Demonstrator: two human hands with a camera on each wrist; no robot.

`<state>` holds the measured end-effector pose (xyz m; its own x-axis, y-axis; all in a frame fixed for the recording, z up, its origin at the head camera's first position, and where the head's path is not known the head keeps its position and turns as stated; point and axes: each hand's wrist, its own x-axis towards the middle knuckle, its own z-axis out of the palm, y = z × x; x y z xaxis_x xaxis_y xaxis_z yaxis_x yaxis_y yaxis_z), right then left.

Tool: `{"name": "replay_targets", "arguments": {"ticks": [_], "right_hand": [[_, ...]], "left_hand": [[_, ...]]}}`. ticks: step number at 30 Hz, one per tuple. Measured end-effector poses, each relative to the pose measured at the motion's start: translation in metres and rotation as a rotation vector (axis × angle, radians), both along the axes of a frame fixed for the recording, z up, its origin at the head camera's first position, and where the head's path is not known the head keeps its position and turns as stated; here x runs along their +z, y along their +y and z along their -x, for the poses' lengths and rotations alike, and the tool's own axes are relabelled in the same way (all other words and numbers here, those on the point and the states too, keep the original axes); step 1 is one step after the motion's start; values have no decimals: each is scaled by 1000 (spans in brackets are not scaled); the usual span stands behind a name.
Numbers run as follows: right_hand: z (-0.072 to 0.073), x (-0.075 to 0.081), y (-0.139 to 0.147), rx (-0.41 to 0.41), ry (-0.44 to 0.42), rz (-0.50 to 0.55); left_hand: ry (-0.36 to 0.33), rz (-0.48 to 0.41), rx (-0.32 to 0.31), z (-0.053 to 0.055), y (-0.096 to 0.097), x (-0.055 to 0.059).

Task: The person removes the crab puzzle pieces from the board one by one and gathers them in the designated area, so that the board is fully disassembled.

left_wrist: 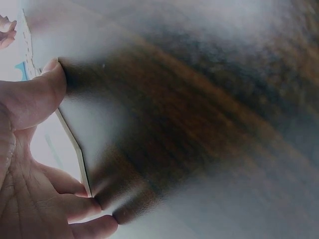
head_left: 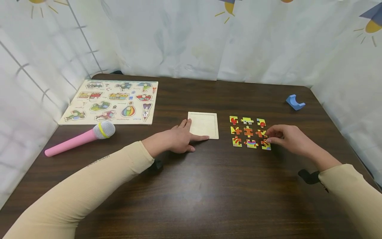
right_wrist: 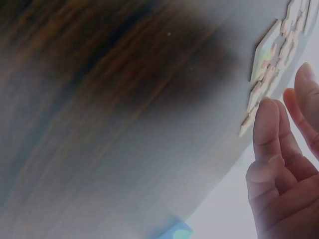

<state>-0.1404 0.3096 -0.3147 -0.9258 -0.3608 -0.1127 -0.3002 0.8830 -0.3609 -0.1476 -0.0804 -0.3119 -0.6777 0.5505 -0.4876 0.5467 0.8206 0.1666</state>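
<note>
A small pale wooden puzzle tray lies bare in the middle of the table. My left hand rests on its left and near edges with fingers spread; the left wrist view shows the thumb and fingertips along the tray rim. To the right of it, several loose yellow-and-red jigsaw pieces are laid out in separated rows. My right hand is at the right column, its fingertips by the middle-right piece and its thumb by the lower-right piece. Thumb and fingers stand apart in the right wrist view.
At the back left lies a white vehicle puzzle board. In front of it is a pink toy microphone. A blue arch-shaped block stands near the back right edge. White curtains hang around the dark table.
</note>
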Motion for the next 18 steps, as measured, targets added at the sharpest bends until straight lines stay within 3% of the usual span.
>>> {"name": "replay_targets", "arguments": {"ticks": [12,18], "right_hand": [[2,4,-3,-2,-14,14],[6,11,-5,-16,-12,1]], "left_hand": [[-19,-30,17,1,-4,0],[13,-55,14,5,-8,5]]}}
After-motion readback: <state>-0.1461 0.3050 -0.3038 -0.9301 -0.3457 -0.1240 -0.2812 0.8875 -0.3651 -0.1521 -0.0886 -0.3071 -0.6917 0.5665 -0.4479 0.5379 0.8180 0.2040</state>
